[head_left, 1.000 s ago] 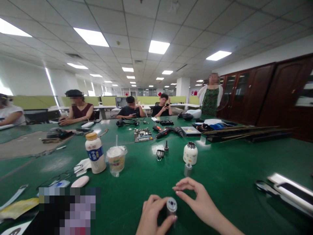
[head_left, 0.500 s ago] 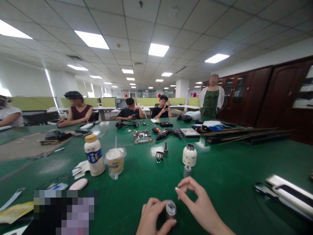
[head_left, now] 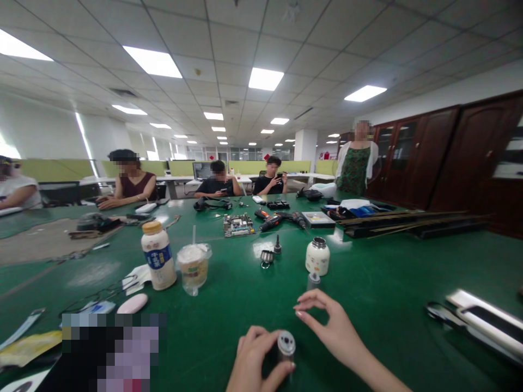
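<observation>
My left hand point(head_left: 258, 359) has its thumb and fingers around a small upright metal cylinder point(head_left: 286, 344), which looks like a small motor. Its silver round top shows dark holes, and the table supports it or lies just below. To its upper right, my right hand point(head_left: 327, 321) hovers over the green table with thumb and index finger curled into a pinch; anything between the tips is too small to make out. Beyond that hand stands a small grey cylinder point(head_left: 314, 281). Right behind it is an open cream-coloured bottle point(head_left: 317, 257) with a printed pattern.
A milk-tea bottle point(head_left: 158, 258) and a lidded drink cup point(head_left: 194, 267) stand left. Further back lie a metal cap with a ring point(head_left: 267, 258), a circuit board point(head_left: 238, 225) and power drills point(head_left: 280, 220). Thin rods point(head_left: 408, 220) lie far right. Several people are around the table.
My right hand has shifted slightly, its wrist lower and further right, the pinch a little looser. My left hand stays on the metal cylinder. The view has tilted slightly.
</observation>
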Motion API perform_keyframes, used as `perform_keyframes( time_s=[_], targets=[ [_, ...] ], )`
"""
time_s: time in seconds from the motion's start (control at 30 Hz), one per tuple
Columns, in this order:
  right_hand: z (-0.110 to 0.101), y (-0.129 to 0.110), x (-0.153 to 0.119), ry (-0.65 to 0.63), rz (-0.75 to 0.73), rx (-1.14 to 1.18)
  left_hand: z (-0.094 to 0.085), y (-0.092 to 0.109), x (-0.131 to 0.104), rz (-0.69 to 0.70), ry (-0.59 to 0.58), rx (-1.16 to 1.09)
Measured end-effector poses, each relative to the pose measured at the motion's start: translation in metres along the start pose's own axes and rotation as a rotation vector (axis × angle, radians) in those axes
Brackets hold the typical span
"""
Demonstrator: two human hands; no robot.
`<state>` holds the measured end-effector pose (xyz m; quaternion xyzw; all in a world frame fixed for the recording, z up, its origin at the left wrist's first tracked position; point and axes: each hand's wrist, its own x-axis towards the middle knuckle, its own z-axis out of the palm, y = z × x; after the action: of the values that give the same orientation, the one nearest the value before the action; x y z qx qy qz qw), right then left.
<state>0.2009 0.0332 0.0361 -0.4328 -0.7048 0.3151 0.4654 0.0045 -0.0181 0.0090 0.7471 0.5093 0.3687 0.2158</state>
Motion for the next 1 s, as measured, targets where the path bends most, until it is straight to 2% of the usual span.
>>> perform_keyframes(
  time_s=[0.13, 0.27, 0.37, 0.47, 0.57, 0.67, 1.0],
  targets=[
    [-0.006, 0.030, 0.001, -0.062, 0.011, -0.075, -0.001, 0.000, 0.000, 0.006, -0.006, 0.019],
    [-0.001, 0.039, -0.001, -0.075, 0.008, -0.014, 0.000, -0.002, 0.000, 0.008, -0.012, 0.010],
    [0.002, 0.029, -0.001, -0.070, 0.038, 0.100, 0.001, -0.004, 0.000, 0.011, -0.003, 0.001],
    [0.005, 0.007, -0.004, -0.051, 0.022, 0.206, 0.002, -0.004, 0.000, 0.012, -0.002, -0.007],
    [0.009, -0.017, -0.010, -0.113, -0.014, 0.262, 0.002, -0.003, 0.000, -0.001, -0.021, -0.024],
    [0.014, -0.032, -0.017, -0.181, -0.022, 0.220, 0.001, -0.001, 0.001, -0.006, -0.033, -0.043],
    [0.026, -0.031, -0.018, -0.128, -0.018, 0.078, 0.001, 0.000, 0.001, -0.010, -0.042, -0.028]
  ],
)
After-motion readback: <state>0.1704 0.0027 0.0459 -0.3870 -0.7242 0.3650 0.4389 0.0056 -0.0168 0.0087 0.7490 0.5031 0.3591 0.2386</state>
